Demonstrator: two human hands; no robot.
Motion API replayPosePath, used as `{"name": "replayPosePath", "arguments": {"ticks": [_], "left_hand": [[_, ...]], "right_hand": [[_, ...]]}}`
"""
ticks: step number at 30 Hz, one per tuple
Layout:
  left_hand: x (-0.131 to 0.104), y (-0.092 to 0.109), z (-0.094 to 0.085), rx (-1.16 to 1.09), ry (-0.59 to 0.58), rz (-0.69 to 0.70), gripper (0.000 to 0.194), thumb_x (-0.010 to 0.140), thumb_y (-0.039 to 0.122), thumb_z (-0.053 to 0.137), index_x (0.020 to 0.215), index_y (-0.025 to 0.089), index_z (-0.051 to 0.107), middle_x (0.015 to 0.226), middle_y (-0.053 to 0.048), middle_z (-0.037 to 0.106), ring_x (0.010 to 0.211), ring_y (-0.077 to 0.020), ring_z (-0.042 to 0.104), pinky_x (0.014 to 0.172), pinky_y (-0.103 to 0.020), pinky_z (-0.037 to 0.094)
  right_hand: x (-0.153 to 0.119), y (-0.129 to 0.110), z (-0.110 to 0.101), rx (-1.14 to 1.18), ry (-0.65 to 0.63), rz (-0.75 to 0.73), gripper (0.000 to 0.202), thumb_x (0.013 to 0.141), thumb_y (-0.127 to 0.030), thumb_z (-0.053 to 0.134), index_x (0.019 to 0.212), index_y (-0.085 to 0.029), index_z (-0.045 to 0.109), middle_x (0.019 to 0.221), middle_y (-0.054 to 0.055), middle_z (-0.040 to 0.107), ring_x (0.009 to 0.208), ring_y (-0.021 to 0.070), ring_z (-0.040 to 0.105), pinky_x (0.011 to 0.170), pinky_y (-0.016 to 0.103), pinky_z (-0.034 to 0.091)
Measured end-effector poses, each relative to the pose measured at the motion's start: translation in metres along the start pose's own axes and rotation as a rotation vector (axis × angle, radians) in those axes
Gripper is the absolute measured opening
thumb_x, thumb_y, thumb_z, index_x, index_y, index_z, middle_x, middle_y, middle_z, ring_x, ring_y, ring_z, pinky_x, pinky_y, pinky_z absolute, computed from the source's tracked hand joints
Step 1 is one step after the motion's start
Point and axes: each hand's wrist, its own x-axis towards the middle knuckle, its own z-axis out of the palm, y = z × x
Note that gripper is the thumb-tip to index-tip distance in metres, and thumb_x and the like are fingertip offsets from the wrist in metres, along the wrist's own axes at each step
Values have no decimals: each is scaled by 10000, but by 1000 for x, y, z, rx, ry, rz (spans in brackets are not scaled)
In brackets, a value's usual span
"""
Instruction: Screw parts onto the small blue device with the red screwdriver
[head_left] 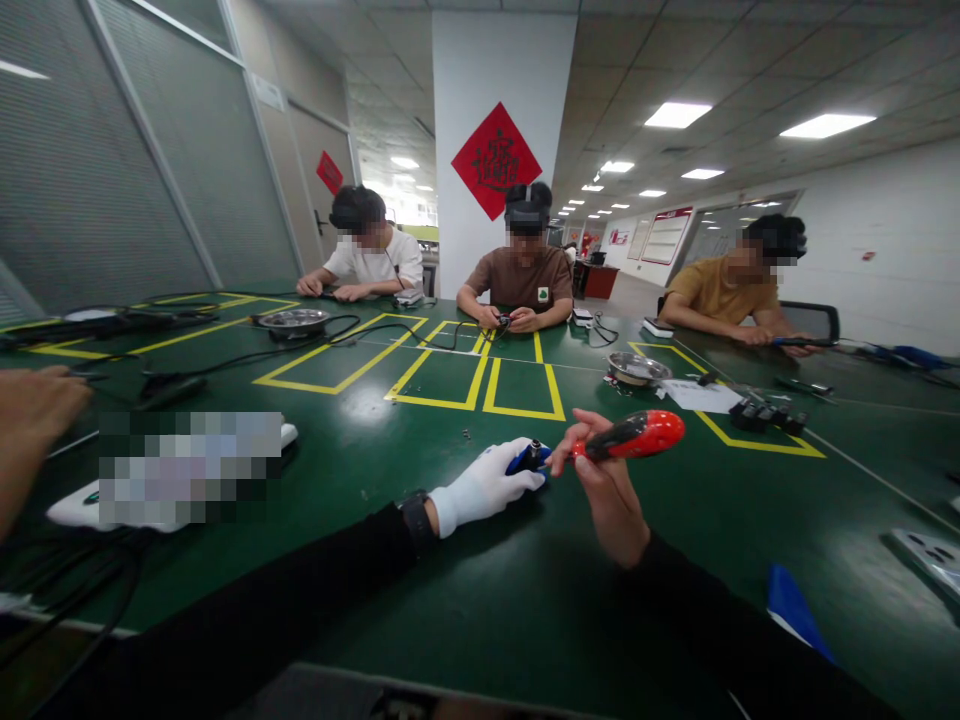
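Observation:
My left hand (484, 487) wears a white glove with blue on the palm side. Its fingers are closed around a small black part (535, 453) with a metallic top, most of it hidden by the glove. My right hand (611, 505) is bare and grips a screwdriver (637, 436) with a red and black handle. The handle points right, and the tip end points left toward the black part. Fingers cover the shaft, so I cannot tell whether the tip touches the part. Tiny metal pieces (466, 434) lie on the green table (360, 570) beyond my left hand.
A metal bowl (637, 369), paper (701, 396) and several black parts (769, 415) lie at the right. A white item (289, 436) and cables (112, 570) are on the left, near another person's hand (37, 410). Three people sit opposite. A blue piece (796, 608) lies near my right arm.

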Motion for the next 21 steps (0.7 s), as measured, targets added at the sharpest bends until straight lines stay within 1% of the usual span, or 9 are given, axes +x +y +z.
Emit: {"name": "replayPosePath", "arguments": {"ticks": [2,4,7,9,11,13,15,18,21], "left_hand": [[0,-1,0,18,7,-9,247,800,371,552,953,177,567,785,11,599,681,-140,537,632,-244,414],[0,-2,1,32,15,-18,262,795,374,560,973,182,570,803,7,609,695,-145,545,649,-250,418],[0,-3,1,28,11,-29,279,800,373,555,1004,184,571,797,3,616,686,-146,551,649,-253,422],[0,-3,2,21,5,-38,288,800,376,554,1012,182,572,789,2,617,670,-143,548,644,-252,426],[0,-2,2,13,1,-46,297,799,378,554,1023,184,571,794,2,618,661,-140,544,647,-253,430],[0,-1,2,4,-5,-53,295,797,381,556,1018,186,570,793,4,615,652,-136,539,647,-253,432],[0,-1,2,-9,-10,-59,283,797,382,554,1002,187,567,787,8,607,645,-133,535,643,-250,432],[0,-1,1,-20,-10,-64,249,793,367,557,962,185,554,767,16,589,631,-126,524,628,-242,427],[0,0,1,-20,-12,-58,235,792,362,556,942,182,549,760,19,580,629,-124,519,615,-237,420]], "right_hand": [[2,-2,-3,-141,9,-18,279,873,-294,515,1145,-236,494,950,41,597,859,187,596,868,405,441],[5,-3,-6,-195,33,-33,187,856,-267,554,1036,-217,537,991,57,611,893,194,603,875,402,445],[9,-3,-9,-144,65,2,109,825,-244,607,889,-209,525,837,18,614,721,161,605,744,355,490],[10,-1,-9,-58,74,41,109,832,-238,596,890,-218,506,704,-30,560,623,133,569,714,339,491],[10,2,-9,86,79,66,78,858,-254,544,917,-230,498,679,-49,516,604,122,550,733,345,490],[10,4,-10,238,62,85,98,873,-283,482,956,-238,506,729,-38,513,617,127,556,744,369,495],[10,4,-11,294,43,102,176,874,-306,452,1020,-239,523,842,-7,544,649,140,578,755,396,499],[10,0,-14,172,70,121,232,881,-303,480,1096,-237,535,1031,46,575,734,155,607,824,415,481],[12,-3,-15,72,34,112,159,871,-282,534,1017,-226,559,997,45,598,748,153,610,840,406,475]]}}
